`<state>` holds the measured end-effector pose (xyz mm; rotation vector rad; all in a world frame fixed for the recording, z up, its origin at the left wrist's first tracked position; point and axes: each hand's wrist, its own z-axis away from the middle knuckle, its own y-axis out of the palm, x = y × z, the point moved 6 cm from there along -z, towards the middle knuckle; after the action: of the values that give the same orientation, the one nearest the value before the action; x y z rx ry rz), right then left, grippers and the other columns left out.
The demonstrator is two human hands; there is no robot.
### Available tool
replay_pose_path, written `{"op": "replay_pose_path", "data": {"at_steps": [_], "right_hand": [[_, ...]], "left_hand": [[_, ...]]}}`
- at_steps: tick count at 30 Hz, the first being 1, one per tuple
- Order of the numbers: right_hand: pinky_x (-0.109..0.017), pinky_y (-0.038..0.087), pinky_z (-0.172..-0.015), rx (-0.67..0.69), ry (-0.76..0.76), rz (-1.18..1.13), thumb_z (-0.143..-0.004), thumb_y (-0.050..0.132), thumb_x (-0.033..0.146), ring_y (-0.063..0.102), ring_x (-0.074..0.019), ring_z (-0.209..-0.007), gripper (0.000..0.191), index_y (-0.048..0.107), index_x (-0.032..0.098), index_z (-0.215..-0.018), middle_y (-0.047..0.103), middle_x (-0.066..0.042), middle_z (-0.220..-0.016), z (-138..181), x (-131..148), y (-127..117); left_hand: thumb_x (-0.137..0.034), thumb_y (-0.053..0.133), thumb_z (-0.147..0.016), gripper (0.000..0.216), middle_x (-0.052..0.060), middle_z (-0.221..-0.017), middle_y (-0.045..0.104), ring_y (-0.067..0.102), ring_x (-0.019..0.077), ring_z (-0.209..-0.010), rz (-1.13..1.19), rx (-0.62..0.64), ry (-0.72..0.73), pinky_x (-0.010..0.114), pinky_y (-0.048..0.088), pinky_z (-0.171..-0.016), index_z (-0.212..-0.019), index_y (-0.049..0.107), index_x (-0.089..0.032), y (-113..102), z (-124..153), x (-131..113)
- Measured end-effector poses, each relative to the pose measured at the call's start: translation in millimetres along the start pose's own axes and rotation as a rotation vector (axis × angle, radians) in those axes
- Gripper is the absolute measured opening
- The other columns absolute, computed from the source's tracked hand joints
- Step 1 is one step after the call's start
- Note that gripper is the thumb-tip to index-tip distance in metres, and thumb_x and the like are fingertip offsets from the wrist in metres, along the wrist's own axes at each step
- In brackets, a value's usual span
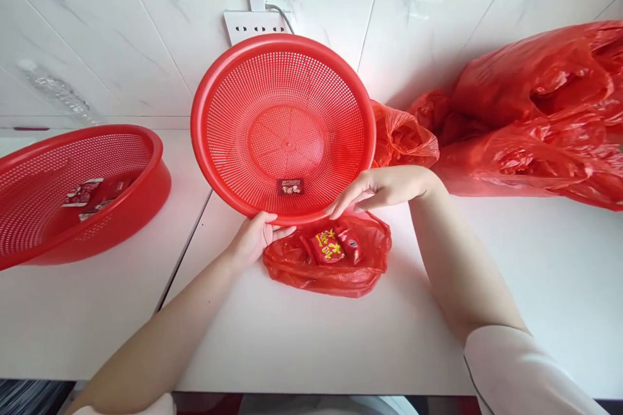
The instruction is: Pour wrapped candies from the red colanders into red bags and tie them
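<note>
A second red basket (73,188) with a few packets sat at the worktop's (341,350) left. The left hand (256,237) gripped the tilted red basket's (282,126) lower rim; one dark packet (290,187) lay inside. The right hand (379,188) pinched the rim above a small red bag (331,266) of sweets. Large red bags (535,117) lay right.

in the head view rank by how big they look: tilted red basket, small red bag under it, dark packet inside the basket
1. tilted red basket, held by both hands
2. small red bag
3. dark packet, clearly smallest
</note>
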<state>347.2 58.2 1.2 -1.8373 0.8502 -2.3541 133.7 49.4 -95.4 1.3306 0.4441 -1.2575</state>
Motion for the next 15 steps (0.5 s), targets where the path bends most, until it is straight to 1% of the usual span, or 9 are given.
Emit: {"op": "replay_pose_path", "data": {"at_steps": [2,4,7,9,10,11,13,15], "right_hand": [[-0.032,0.047,-0.1,-0.129,0.003,0.041,-0.088,0.052,0.017,0.062,-0.0173,-0.11,0.034,0.067,0.021,-0.118,0.068,-0.004,-0.118,2.3,3.5,-7.3],[-0.033,0.05,-0.095,-0.325,-0.002,0.066,-0.088,0.053,0.02,0.065,-0.0175,-0.103,0.03,0.07,0.019,-0.112,0.07,-0.004,-0.11,-0.6,1.4,-18.5],[-0.034,0.051,-0.09,-0.652,-0.036,0.119,-0.087,0.054,0.024,0.066,-0.0178,-0.094,0.022,0.071,0.018,-0.101,0.072,-0.005,-0.098,-11.1,-10.3,-33.5],[-0.036,0.05,-0.092,-0.809,-0.076,0.185,-0.088,0.053,0.024,0.066,-0.0184,-0.094,0.021,0.069,0.017,-0.099,0.071,-0.005,-0.099,-22.4,-20.3,-35.2],[-0.038,0.049,-0.094,-0.851,-0.091,0.228,-0.088,0.053,0.024,0.065,-0.0189,-0.096,0.021,0.067,0.017,-0.102,0.07,-0.006,-0.102,-29.7,-25.2,-32.6],[-0.039,0.048,-0.096,-0.865,-0.097,0.273,-0.088,0.052,0.023,0.065,-0.0195,-0.1,0.024,0.065,0.017,-0.107,0.069,-0.007,-0.107,-37.9,-30.2,-28.0],[-0.04,0.046,-0.099,-0.819,-0.092,0.356,-0.09,0.051,0.024,0.063,-0.0205,-0.106,0.033,0.058,0.016,-0.12,0.066,-0.009,-0.117,-55.3,-39.3,-14.4],[-0.043,0.043,-0.103,-0.74,-0.074,0.426,-0.091,0.051,0.028,0.057,-0.0233,-0.118,0.046,0.047,0.015,-0.135,0.058,-0.014,-0.131,-69.3,-46.2,0.4]], "left_hand": [[-0.015,0.05,-0.082,0.024,0.012,-0.122,0.066,0.059,0.0272,-0.117,-0.007,-0.004,0.001,0.047,0.047,-0.102,-0.101,0.065,-0.012,0.5,1.0,-1.6],[-0.015,0.05,-0.082,0.023,0.01,-0.121,0.066,0.059,0.0271,-0.117,-0.011,-0.003,0.005,0.047,0.047,-0.102,-0.1,0.065,-0.013,1.1,1.4,-2.7],[-0.016,0.051,-0.082,0.021,0.01,-0.121,0.067,0.058,0.0274,-0.118,-0.016,0.004,0.01,0.048,0.047,-0.102,-0.097,0.066,-0.014,1.9,1.1,-2.5],[-0.017,0.053,-0.081,0.019,0.011,-0.116,0.069,0.06,0.0276,-0.115,-0.031,-0.005,0.017,0.049,0.047,-0.101,-0.094,0.066,-0.013,1.4,0.4,-1.3],[-0.017,0.054,-0.08,0.018,0.011,-0.114,0.07,0.061,0.0277,-0.113,-0.04,-0.011,0.019,0.049,0.047,-0.101,-0.093,0.066,-0.012,0.8,0.0,-0.3],[-0.016,0.054,-0.08,0.018,0.011,-0.112,0.07,0.062,0.0275,-0.112,-0.047,-0.014,0.019,0.049,0.048,-0.1,-0.092,0.067,-0.012,0.3,-0.4,0.9],[-0.016,0.055,-0.08,0.02,0.011,-0.113,0.07,0.062,0.0268,-0.111,-0.05,-0.014,0.018,0.049,0.048,-0.1,-0.096,0.067,-0.012,-0.6,-1.1,3.4],[-0.016,0.055,-0.081,0.025,0.01,-0.119,0.068,0.06,0.0264,-0.114,-0.042,-0.003,0.02,0.048,0.048,-0.101,-0.103,0.067,-0.014,-1.1,-1.5,5.3]]}}
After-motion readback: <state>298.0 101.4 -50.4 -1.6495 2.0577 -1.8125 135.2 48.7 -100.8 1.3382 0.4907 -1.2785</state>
